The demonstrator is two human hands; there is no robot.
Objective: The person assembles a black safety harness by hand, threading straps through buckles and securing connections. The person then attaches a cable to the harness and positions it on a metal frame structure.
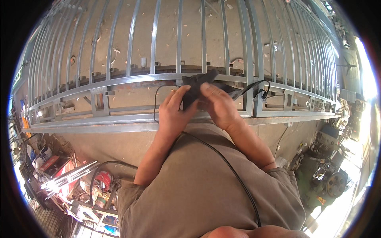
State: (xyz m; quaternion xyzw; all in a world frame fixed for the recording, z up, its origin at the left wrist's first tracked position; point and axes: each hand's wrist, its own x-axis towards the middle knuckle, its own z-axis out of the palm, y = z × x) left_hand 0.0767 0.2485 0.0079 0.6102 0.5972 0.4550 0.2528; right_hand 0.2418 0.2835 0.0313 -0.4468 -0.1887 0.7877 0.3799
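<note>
Both hands are at a dark grey, soft-looking item (194, 89), folded and uneven in outline, whose kind I cannot make out. My left hand (172, 111) grips its left lower side, fingers curled and pointing up. From the right, my right hand (220, 105) pinches it with the thumb on top; the other fingers are largely hidden. Just beyond the right hand, a black strap (254, 85) loops over the metal frame (139, 81). The item is held above the frame's near rail, partly covering it.
Upright silver bars (154, 35) fill the far side, with a joint between two panels right of centre. A black cable (226, 158) crosses my shirt. Left behind me lie metal lengths (71, 178) and a red reel-like thing (104, 180); machinery (335, 184) stands at right.
</note>
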